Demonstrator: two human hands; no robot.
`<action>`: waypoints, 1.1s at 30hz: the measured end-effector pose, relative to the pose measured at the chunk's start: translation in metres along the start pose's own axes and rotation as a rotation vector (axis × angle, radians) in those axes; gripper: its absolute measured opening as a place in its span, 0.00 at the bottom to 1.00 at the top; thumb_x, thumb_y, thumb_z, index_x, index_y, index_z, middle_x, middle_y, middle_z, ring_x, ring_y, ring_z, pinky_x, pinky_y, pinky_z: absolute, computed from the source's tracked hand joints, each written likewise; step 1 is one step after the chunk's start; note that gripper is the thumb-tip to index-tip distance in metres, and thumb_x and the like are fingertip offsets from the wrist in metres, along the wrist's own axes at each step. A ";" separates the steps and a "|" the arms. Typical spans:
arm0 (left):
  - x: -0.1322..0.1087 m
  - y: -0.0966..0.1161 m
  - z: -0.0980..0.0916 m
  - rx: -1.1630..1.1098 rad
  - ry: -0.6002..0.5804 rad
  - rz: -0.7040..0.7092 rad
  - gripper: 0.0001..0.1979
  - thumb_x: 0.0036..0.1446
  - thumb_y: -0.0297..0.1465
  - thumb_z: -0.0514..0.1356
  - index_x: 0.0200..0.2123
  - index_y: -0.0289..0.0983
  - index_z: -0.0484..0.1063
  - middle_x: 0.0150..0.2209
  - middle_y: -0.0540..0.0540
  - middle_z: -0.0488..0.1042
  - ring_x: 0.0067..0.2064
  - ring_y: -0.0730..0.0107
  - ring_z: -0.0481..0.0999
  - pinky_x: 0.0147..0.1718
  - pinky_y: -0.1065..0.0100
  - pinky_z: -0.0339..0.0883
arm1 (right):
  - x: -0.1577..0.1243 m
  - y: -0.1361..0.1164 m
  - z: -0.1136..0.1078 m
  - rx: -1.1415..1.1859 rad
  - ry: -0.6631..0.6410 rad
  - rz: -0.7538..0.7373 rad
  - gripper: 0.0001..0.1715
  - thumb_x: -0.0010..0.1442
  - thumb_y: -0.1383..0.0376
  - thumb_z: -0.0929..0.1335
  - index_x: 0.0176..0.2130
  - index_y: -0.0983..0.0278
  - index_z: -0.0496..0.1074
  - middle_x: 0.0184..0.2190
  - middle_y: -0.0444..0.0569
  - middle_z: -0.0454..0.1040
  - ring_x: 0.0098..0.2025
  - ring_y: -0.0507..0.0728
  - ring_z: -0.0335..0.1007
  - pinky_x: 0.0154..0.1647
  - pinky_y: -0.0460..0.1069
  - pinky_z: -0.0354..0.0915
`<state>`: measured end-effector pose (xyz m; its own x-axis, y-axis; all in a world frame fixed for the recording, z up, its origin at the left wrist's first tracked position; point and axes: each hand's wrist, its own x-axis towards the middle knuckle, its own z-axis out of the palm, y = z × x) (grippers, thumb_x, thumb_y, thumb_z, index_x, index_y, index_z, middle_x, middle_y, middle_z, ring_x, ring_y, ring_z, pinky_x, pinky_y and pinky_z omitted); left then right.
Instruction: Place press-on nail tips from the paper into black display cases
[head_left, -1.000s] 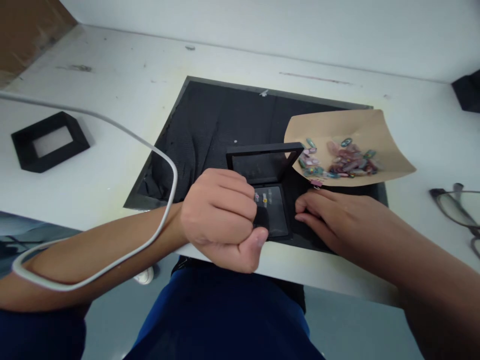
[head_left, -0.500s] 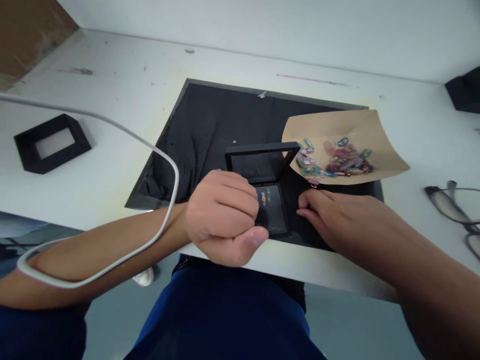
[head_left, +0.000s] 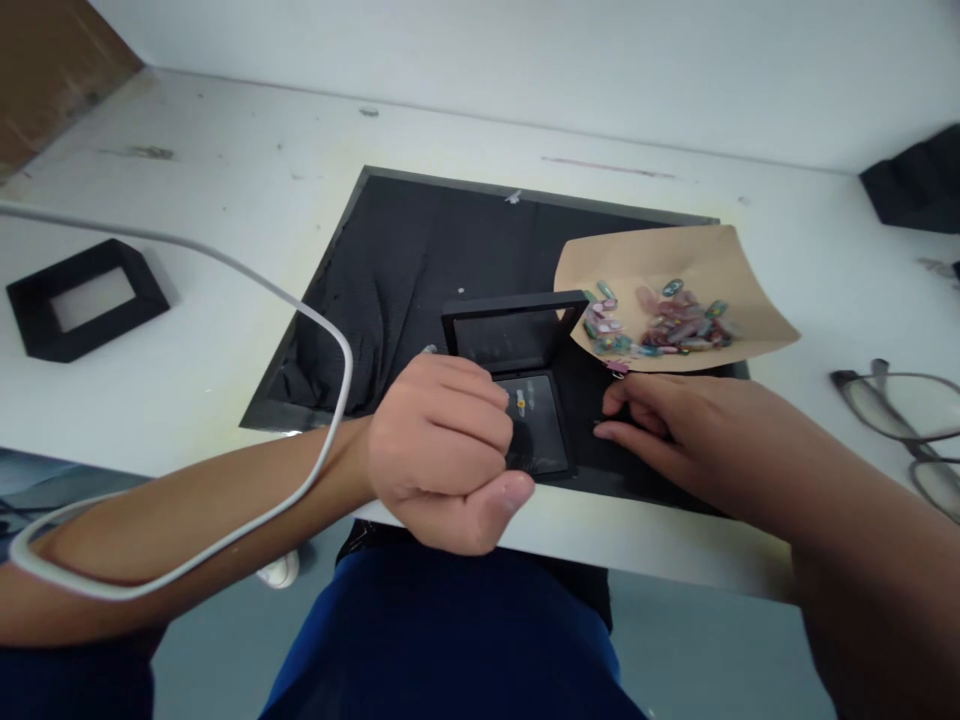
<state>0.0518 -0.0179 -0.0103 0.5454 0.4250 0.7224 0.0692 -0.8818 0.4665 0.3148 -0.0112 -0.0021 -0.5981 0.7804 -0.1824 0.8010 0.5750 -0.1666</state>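
Observation:
My left hand (head_left: 442, 450) is curled into a fist, knuckles up, over the left part of an open black frame-like case (head_left: 551, 425). Anything inside the fist is hidden. The case's lid (head_left: 517, 300) stands raised and looks like a thin framed window. On its dark lower panel lie small pale pieces and a yellow one (head_left: 521, 403). My right hand (head_left: 675, 425) rests on the black mat just right of the case, thumb and forefinger slightly apart. Near them is a tiny pink piece (head_left: 617, 367), at the paper's edge.
Behind my right hand lies a creased brown paper (head_left: 712, 255) with many small press-on nails (head_left: 686, 320), pink and green. A black mat (head_left: 420, 230) covers the white table. A black hollow frame (head_left: 86, 300) is left, glasses (head_left: 892, 410) right. A white cable (head_left: 247, 275) loops round my left arm.
My right thumb and forefinger have parted from a pinch. The left fist stays over the case. The whole view has shifted slightly.

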 end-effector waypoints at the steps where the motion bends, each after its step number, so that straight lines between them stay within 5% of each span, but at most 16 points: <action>1: 0.000 0.001 0.000 0.001 -0.004 -0.005 0.19 0.54 0.24 0.54 0.13 0.39 0.53 0.10 0.53 0.59 0.14 0.74 0.56 0.18 0.62 0.50 | -0.001 0.001 0.000 0.013 -0.016 0.011 0.09 0.66 0.56 0.66 0.38 0.58 0.71 0.26 0.44 0.73 0.24 0.56 0.66 0.25 0.49 0.52; 12: 0.000 0.006 0.000 0.030 -0.050 -0.009 0.19 0.55 0.25 0.53 0.14 0.40 0.55 0.11 0.53 0.58 0.14 0.73 0.57 0.18 0.62 0.52 | -0.001 -0.001 -0.003 0.138 -0.146 0.033 0.07 0.68 0.61 0.63 0.39 0.58 0.68 0.30 0.46 0.75 0.27 0.57 0.70 0.27 0.49 0.56; 23: 0.001 0.002 0.000 0.021 -0.063 -0.002 0.17 0.53 0.24 0.54 0.15 0.40 0.55 0.11 0.54 0.59 0.14 0.73 0.58 0.18 0.62 0.51 | -0.004 -0.008 -0.004 0.133 -0.112 0.019 0.08 0.69 0.62 0.61 0.39 0.61 0.68 0.30 0.47 0.74 0.31 0.57 0.71 0.30 0.50 0.57; 26: 0.001 0.001 0.000 0.001 -0.052 0.010 0.17 0.53 0.24 0.55 0.15 0.39 0.55 0.12 0.54 0.59 0.14 0.73 0.58 0.18 0.63 0.51 | -0.004 -0.011 -0.018 0.446 -0.194 0.005 0.08 0.68 0.62 0.64 0.35 0.60 0.66 0.26 0.43 0.68 0.27 0.53 0.63 0.26 0.48 0.55; 30: 0.001 0.001 0.000 -0.001 -0.064 0.006 0.17 0.54 0.24 0.55 0.15 0.40 0.56 0.11 0.53 0.60 0.14 0.73 0.59 0.19 0.62 0.51 | -0.010 -0.021 -0.030 1.322 -0.273 -0.101 0.12 0.66 0.57 0.69 0.34 0.59 0.66 0.23 0.39 0.59 0.22 0.49 0.49 0.19 0.46 0.48; 33: 0.001 0.001 0.000 0.019 -0.133 0.000 0.17 0.54 0.24 0.56 0.15 0.40 0.57 0.12 0.53 0.61 0.15 0.72 0.60 0.18 0.62 0.53 | -0.011 -0.030 -0.024 1.737 -0.253 -0.150 0.11 0.65 0.57 0.71 0.35 0.58 0.68 0.23 0.38 0.57 0.22 0.48 0.47 0.20 0.45 0.46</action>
<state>0.0521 -0.0180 -0.0090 0.6513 0.3955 0.6476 0.0843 -0.8859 0.4562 0.2978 -0.0310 0.0282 -0.7813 0.5992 -0.1745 -0.1059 -0.4028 -0.9092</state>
